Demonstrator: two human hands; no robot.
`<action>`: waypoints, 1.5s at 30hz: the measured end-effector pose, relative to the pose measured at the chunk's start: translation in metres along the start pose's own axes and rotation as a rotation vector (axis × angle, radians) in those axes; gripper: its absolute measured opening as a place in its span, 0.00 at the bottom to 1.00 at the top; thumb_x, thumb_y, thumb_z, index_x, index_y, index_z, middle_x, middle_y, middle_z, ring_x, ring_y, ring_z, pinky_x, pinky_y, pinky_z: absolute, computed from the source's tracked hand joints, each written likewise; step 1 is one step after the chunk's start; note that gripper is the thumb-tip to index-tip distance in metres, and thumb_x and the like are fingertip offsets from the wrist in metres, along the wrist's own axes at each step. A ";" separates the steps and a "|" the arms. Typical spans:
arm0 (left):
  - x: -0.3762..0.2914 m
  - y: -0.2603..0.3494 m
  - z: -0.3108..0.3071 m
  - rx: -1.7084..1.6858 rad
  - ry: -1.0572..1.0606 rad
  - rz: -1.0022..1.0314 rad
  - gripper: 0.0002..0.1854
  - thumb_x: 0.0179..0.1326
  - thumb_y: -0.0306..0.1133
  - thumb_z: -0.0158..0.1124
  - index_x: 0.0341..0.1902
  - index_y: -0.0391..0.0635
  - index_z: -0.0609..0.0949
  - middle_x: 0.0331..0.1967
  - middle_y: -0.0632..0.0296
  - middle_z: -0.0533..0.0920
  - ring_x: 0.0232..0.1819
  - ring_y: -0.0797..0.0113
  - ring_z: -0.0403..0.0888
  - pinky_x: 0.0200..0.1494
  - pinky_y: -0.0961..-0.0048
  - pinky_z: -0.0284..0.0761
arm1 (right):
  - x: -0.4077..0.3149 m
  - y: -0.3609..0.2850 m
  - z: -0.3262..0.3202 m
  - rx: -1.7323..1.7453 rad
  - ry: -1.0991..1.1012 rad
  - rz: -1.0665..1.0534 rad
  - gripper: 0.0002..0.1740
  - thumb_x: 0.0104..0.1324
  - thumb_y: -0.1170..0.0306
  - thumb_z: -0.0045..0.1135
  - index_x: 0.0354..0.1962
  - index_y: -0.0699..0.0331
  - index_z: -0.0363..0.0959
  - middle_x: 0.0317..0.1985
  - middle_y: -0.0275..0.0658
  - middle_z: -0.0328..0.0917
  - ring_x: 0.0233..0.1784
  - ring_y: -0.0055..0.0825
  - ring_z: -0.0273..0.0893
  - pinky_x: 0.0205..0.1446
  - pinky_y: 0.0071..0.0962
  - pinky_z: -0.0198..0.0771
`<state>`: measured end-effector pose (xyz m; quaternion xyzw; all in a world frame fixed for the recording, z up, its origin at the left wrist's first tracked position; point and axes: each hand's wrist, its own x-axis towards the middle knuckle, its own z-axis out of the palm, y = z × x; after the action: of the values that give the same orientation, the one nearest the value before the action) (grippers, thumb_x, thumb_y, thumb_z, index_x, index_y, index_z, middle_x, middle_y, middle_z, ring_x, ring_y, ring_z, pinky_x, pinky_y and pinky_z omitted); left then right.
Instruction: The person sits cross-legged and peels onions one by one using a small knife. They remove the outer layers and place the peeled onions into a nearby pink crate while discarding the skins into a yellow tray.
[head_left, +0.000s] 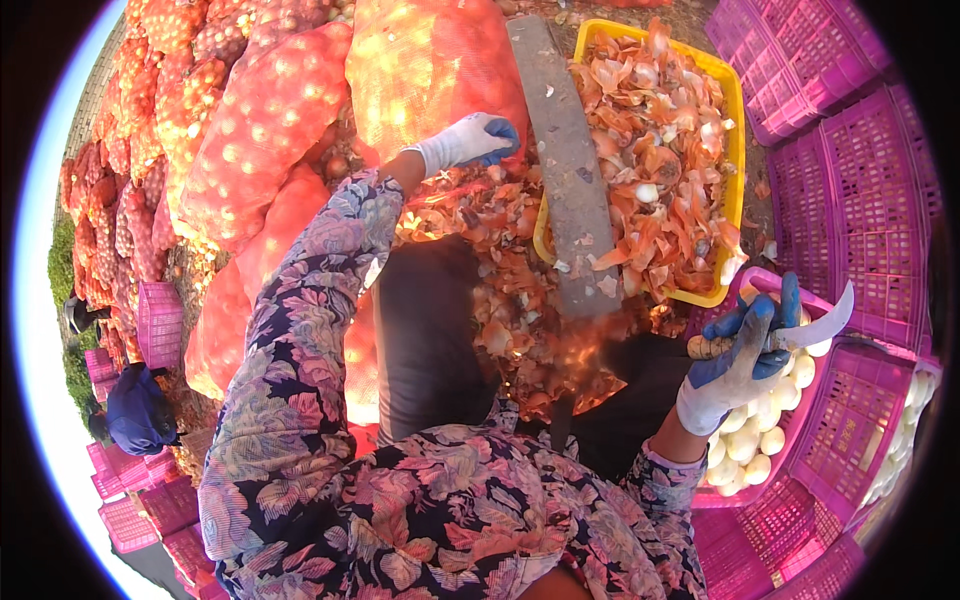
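My left hand (472, 141), in a white and blue work glove, reaches over the lower edge of a red mesh sack of onions (435, 67); its fingers are curled, and whether they grip anything is hidden. My right hand (739, 352), gloved alike, is closed on the wooden handle of a curved-blade knife (821, 319), the blade pointing right. Beneath it a pink basket (810, 420) holds peeled white onions (742, 442). A yellow crate (737, 150) heaped with onion skins (652, 150) stands ahead, a grey board (562, 165) lying across its left side.
Full mesh sacks (262, 127) are piled at the left. Purple plastic crates (870, 195) are stacked along the right. Onion skins (510, 300) cover the ground between my legs. At the far left a person in dark blue (139, 409) bends near more crates (161, 322).
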<state>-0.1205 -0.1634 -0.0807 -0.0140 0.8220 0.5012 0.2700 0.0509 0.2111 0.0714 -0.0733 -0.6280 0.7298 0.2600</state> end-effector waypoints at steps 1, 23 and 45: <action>-0.005 -0.029 -0.007 -0.009 0.053 -0.062 0.11 0.67 0.36 0.62 0.48 0.44 0.83 0.34 0.65 0.85 0.33 0.75 0.84 0.35 0.77 0.81 | -0.001 0.001 0.002 -0.027 0.012 0.010 0.24 0.72 0.71 0.54 0.62 0.75 0.66 0.33 0.36 0.78 0.21 0.12 0.65 0.22 0.13 0.59; 0.109 -0.188 -0.108 0.454 0.335 -0.228 0.30 0.54 0.47 0.67 0.59 0.44 0.78 0.55 0.46 0.81 0.56 0.48 0.79 0.58 0.60 0.74 | 0.015 0.055 0.069 -0.387 -0.084 0.073 0.26 0.73 0.69 0.48 0.64 0.75 0.63 0.34 0.30 0.70 0.22 0.11 0.58 0.22 0.14 0.53; -0.071 0.006 0.000 -0.025 -0.164 0.323 0.37 0.45 0.32 0.78 0.63 0.46 0.76 0.57 0.59 0.79 0.61 0.64 0.75 0.64 0.65 0.70 | -0.016 0.047 0.054 -0.052 -0.339 0.412 0.21 0.70 0.71 0.58 0.58 0.73 0.70 0.30 0.31 0.76 0.20 0.12 0.66 0.21 0.13 0.61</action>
<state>-0.0615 -0.1778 -0.0436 0.1555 0.7825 0.5477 0.2519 0.0277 0.1523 0.0334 -0.0828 -0.6531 0.7527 -0.0051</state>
